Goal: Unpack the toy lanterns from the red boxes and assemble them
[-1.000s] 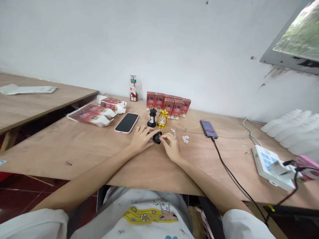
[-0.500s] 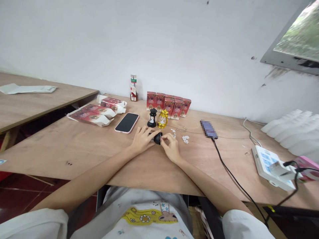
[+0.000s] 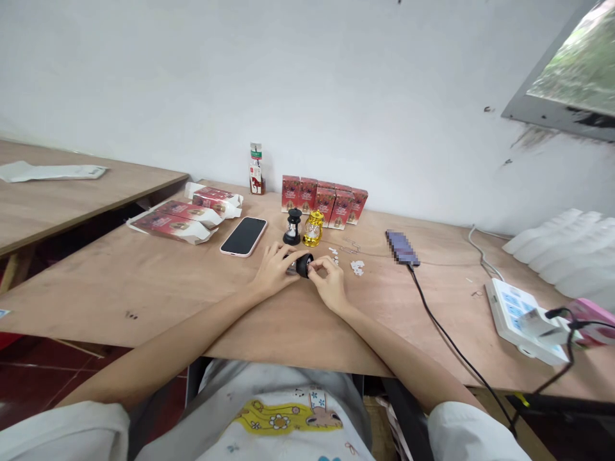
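Observation:
My left hand (image 3: 273, 274) is wrapped round a small black lantern (image 3: 302, 265), which lies on its side with its base toward the right. Part of its clear middle shows between the fingers; the top is hidden by the hand. At the open-looking base, my right hand (image 3: 328, 282) has thumb and fingertips pinched together, and whatever is between them is too small to make out. Just beyond the hands stand another black lantern (image 3: 292, 227) and a gold lantern (image 3: 313, 228), both upright. Small white pieces (image 3: 357, 267) lie scattered to the right of my right hand.
Several red boxes (image 3: 341, 208) stand by the wall. Flattened red cartons (image 3: 173, 219) and a phone (image 3: 244, 236) lie to the left, with a bottle (image 3: 256, 169) behind. To the right are a cabled phone (image 3: 402, 248), a power strip (image 3: 521, 320) and a white stack (image 3: 571, 253).
The lantern in my left hand has turned slightly, and more of its clear middle shows. My right fingertips stay at its base. The view has shifted a little.

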Available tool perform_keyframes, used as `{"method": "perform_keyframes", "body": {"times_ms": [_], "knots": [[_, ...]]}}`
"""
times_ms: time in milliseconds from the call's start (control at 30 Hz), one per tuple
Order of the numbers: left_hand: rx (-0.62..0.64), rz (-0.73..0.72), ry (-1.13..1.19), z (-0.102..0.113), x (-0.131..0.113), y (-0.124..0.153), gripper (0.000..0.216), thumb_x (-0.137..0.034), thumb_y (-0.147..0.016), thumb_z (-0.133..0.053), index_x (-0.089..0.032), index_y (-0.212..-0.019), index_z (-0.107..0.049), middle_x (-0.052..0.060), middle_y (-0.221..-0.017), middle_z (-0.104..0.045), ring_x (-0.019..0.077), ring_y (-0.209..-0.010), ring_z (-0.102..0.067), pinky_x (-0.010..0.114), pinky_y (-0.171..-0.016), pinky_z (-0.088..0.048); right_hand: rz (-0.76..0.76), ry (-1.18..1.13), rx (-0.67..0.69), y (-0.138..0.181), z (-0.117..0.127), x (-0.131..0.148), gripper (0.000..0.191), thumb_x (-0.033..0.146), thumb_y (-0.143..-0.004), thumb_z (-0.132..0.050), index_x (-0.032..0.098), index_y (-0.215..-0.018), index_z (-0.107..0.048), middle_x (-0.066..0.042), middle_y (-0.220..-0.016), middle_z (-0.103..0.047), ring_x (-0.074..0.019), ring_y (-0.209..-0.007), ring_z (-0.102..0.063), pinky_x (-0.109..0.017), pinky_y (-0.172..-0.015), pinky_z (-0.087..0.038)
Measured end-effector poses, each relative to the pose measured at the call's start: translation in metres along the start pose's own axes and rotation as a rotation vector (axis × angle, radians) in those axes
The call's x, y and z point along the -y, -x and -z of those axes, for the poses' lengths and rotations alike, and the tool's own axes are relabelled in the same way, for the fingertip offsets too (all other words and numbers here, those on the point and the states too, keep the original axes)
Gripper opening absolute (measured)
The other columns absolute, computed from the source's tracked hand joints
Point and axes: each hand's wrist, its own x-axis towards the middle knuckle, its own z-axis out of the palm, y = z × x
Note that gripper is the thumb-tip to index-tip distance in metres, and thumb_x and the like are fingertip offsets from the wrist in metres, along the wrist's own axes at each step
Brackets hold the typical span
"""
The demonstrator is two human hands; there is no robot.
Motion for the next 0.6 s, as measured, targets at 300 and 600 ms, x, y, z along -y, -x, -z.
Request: {"method": "perform_keyframes", "body": {"times_ms": [300, 600], "knots": [[-0.012, -0.002, -0.026, -0.0007, -0.0007, 0.0006, 0.045, -0.032, -0.079, -0.062, -0.025, -0.123, -0.057, 0.007, -0.106, -0.063, 0.0234, -0.092, -0.045, 0.035, -0.075, -0.032, -0.006, -0.005, 0.01, 0.0003, -0.0002, -0.001, 0.008, 0.022, -0.078, -0.054, 0.02, -0.071, -0.056, 0.0, -0.075, -0.056, -0.0138, -0.071, -0.053, -0.027, -0.07, -0.042], [-0.039, -0.067, -0.159, -0.0008, 0.004, 0.0015, 0.042, -0.036, -0.083, -0.058, -0.024, -0.124, -0.057, 0.01, -0.108, -0.063, 0.0247, -0.093, -0.046, 0.037, -0.075, -0.032, -0.022, -0.03, 0.069, -0.0009, -0.0021, -0.0046, 0.009, 0.027, -0.082, -0.051, 0.02, -0.079, -0.056, -0.001, -0.078, -0.06, -0.0142, -0.072, -0.055, -0.027, -0.071, -0.045]]}}
